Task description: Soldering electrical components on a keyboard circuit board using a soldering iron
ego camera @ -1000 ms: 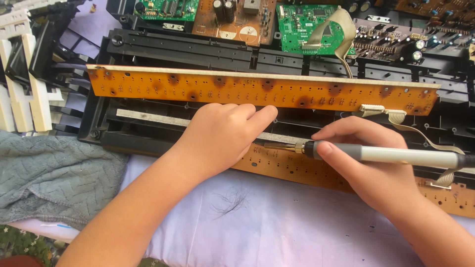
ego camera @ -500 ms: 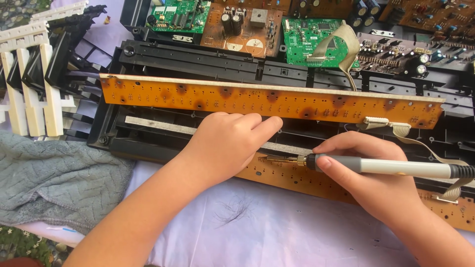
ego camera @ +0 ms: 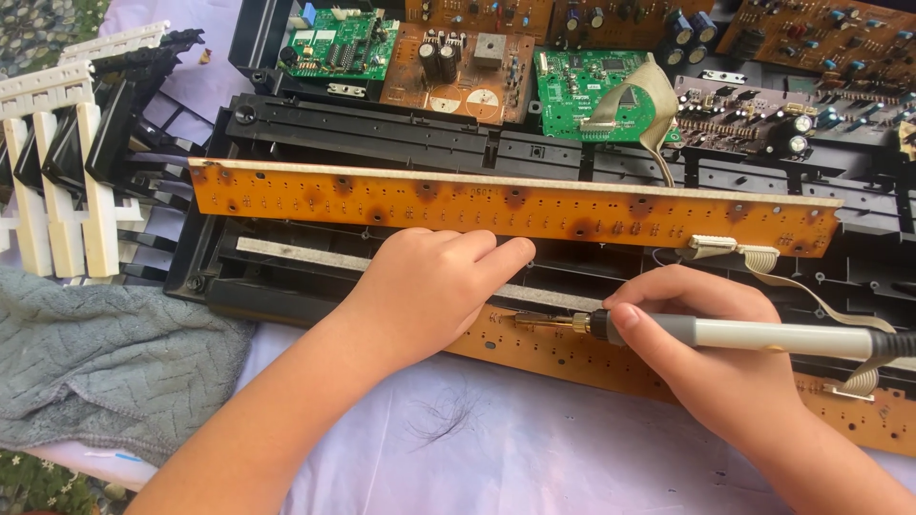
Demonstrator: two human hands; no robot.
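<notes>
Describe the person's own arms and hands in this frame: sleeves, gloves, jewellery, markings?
Both forearms enter from the bottom edge and are bare as far as the frame shows: no sleeves visible. The left hand and right hand wear no gloves, and no rings, watch, bracelets or markings show. Fingernails look short and unpainted.

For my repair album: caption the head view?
Right hand holds soldering iron to orange circuit board; left hand steadies it.

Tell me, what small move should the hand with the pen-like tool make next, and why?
Probably ease the soldering iron a touch leftward along the lower orange board. The right hand grips it like a pen, its brass tip low over the board beside the left hand, which presses the board down.
</notes>
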